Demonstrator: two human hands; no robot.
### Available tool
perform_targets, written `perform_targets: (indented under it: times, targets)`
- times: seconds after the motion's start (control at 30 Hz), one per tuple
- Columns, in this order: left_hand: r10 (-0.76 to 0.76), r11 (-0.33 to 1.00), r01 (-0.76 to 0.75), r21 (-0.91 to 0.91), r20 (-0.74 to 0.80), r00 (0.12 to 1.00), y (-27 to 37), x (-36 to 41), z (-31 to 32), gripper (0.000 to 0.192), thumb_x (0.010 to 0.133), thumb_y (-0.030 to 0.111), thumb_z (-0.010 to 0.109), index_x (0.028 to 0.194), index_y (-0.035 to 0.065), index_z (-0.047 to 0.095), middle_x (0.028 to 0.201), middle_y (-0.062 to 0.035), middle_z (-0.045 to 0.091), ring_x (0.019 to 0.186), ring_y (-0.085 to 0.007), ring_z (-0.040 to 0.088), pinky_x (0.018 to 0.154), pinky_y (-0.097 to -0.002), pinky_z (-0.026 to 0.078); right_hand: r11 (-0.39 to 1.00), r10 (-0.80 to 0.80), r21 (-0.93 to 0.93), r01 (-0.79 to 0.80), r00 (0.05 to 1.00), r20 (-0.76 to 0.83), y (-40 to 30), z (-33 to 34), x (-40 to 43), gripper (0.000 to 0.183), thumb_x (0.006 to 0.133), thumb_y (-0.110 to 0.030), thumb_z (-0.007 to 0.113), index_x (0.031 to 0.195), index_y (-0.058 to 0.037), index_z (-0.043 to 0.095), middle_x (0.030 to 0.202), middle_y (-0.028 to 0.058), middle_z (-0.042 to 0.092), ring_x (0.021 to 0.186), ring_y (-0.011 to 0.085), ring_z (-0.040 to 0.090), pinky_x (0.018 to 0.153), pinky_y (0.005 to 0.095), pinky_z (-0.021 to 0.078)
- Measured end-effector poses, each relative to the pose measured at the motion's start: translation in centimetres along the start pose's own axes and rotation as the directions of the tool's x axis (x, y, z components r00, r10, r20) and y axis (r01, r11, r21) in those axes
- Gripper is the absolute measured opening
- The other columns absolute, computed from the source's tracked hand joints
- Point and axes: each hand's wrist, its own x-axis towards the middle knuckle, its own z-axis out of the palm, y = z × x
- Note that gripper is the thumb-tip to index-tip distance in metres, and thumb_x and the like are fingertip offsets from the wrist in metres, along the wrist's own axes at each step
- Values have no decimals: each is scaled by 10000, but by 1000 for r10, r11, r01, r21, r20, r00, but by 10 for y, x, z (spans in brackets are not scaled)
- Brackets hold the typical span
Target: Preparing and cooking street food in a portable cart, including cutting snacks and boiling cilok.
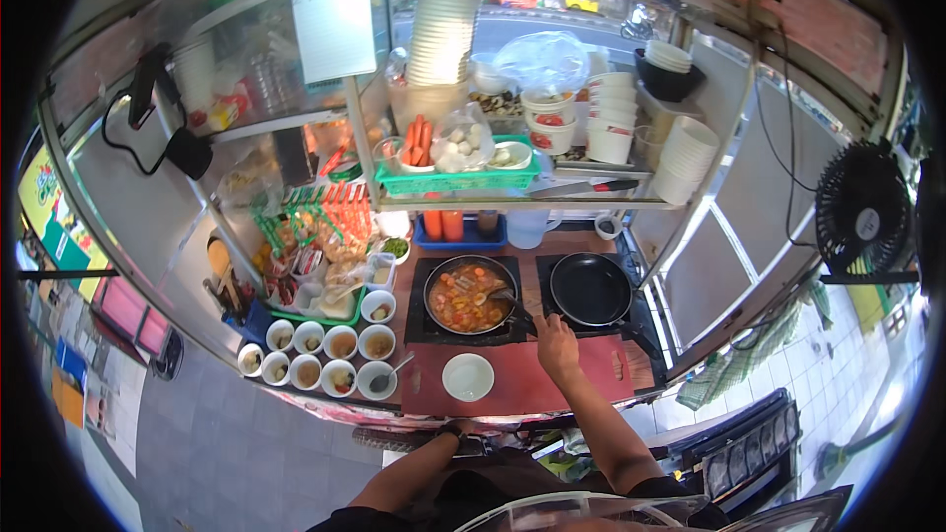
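My right hand (556,343) is closed around the handle of a black cooking spoon or spatula (515,301), whose head rests in the stew. This reddish-orange stew (465,299), with sausage and vegetable pieces, fills a black frying pan (431,319) on the left burner. Below the pan, a white bowl (468,377) stands on a red cutting board (517,384); its inside looks bare or holds clear liquid. My left hand (463,425) is low at the counter's front edge, its fingers mostly hidden. On the right burner sits a second black frying pan (590,288) with nothing in it.
Several small seasoning bowls (343,343) stand at left, one holding a spoon (392,373). Behind them is a green basket (355,314) of packets. A glass shelf above carries a knife (584,188), a green tray (458,181) and stacked tubs (611,118). A fan (865,210) hangs right.
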Motion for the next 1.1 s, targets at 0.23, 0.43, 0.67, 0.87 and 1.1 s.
perform_targets:
  times: [0.23, 0.43, 0.67, 0.87, 1.1]
  targets:
    - [-83, 980, 26, -196, -285, 955, 43, -61, -27, 406, 948, 343, 460, 1127, 56, 686, 1206, -275, 650, 1105, -394, 652, 923, -511, 477, 998, -15, 60, 19, 998, -67, -22, -44, -17, 303, 869, -205, 705, 1106, -65, 578, 1120, 162, 535, 1023, 375, 572, 885, 489, 468]
    - [290, 956, -229, 182, -494, 820, -3, 9, 4, 326, 900, 312, 523, 933, 55, 721, 943, -255, 708, 853, -380, 701, 757, -525, 532, 866, -95, 498, 49, 993, 69, -40, -71, -62, 150, 838, -56, 662, 982, -20, 645, 899, 156, 608, 877, 362, 610, 769, 431, 507]
    - [529, 820, -145, 554, -635, 563, 20, -45, -6, 174, 899, 215, 536, 866, 98, 661, 745, -135, 679, 565, -282, 644, 483, -435, 478, 899, -164, 375, 226, 968, -189, -47, -41, -64, 224, 827, -97, 694, 1021, -13, 619, 1001, 200, 599, 991, 425, 566, 839, 489, 488]
    - [-231, 494, -21, -869, -155, 961, 31, -99, 13, 223, 1001, 310, 572, 1012, 99, 642, 750, -23, 629, 576, -147, 595, 516, -317, 514, 997, 1, 79, 1, 1000, -30, -4, -26, 22, 357, 788, -143, 754, 1067, -5, 580, 1063, 180, 609, 1010, 409, 596, 862, 492, 511]
    - [-384, 207, 1, -978, -81, 920, -68, -172, 41, 169, 941, 213, 628, 857, 67, 639, 722, -55, 637, 597, -168, 612, 522, -324, 521, 994, 107, 9, -107, 994, -2, -22, -35, 29, 166, 861, -127, 683, 1011, -66, 647, 978, 199, 629, 923, 404, 651, 787, 497, 533]
